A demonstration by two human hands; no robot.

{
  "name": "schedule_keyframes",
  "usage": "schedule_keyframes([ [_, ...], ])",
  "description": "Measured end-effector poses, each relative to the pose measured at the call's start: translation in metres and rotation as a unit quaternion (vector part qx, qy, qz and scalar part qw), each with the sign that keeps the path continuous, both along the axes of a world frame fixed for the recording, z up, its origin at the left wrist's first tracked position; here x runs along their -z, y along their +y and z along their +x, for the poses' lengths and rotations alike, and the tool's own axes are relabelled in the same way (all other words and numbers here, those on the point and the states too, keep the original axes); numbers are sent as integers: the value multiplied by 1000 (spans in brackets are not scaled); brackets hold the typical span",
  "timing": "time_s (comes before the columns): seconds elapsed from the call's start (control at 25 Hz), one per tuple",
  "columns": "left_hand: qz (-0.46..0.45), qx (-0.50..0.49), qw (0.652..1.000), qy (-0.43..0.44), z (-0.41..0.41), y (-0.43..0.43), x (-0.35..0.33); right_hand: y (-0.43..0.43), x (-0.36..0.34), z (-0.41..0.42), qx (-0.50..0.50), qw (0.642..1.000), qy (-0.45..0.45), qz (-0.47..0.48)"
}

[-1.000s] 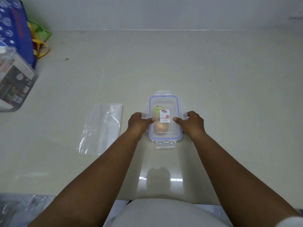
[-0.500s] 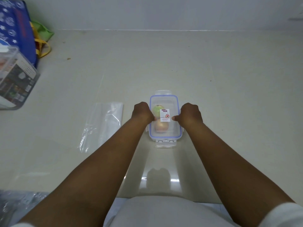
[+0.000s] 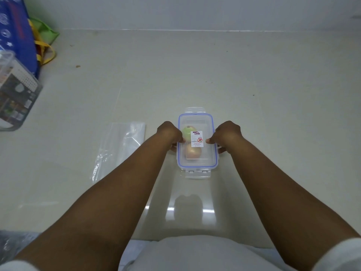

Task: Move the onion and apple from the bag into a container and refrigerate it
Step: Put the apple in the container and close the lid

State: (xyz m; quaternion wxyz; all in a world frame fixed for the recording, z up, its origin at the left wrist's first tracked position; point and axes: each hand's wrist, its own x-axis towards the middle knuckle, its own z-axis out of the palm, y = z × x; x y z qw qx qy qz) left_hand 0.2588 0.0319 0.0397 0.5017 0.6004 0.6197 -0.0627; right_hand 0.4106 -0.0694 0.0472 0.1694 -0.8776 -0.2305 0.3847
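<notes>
Apple (image 3: 186,131) and onion (image 3: 193,152) sit inside the lidded container (image 3: 197,163); left hand (image 3: 169,133) and right hand (image 3: 226,133) pinch its side clips. The fridge trip remains.

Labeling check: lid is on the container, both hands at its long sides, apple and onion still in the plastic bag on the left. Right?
Not quite. The head view shows the apple and onion inside the container, under its lid. The plastic bag lies flat. Left hand and right hand are as stated.
</notes>
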Motion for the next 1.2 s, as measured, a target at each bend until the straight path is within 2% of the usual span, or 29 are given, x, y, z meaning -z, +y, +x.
schedule_keyframes([
  [0.2,-46,-42,997,-47,-4,3,4,1,6,7,26,998,48,11],
  [0.52,-33,-47,994,-87,-11,0,9,-7,14,8,70,992,82,64],
  [0.64,-7,-32,997,-76,-11,-2,9,-12,11,7,64,994,52,68],
  [0.72,10,-22,998,-64,-10,-5,8,-13,7,2,-11,999,-26,39],
  [0.84,29,-4,999,-42,-11,-10,7,-12,1,-11,-103,987,-127,-2],
  [0.92,35,1,999,-30,-13,-12,9,-12,1,-14,-104,987,-126,-10],
  [1.04,31,-7,999,-38,-14,-14,12,-13,2,-12,-52,995,-85,-18],
  [1.2,28,-18,998,-55,-16,-13,14,-14,9,-12,-14,997,-73,-14],
])
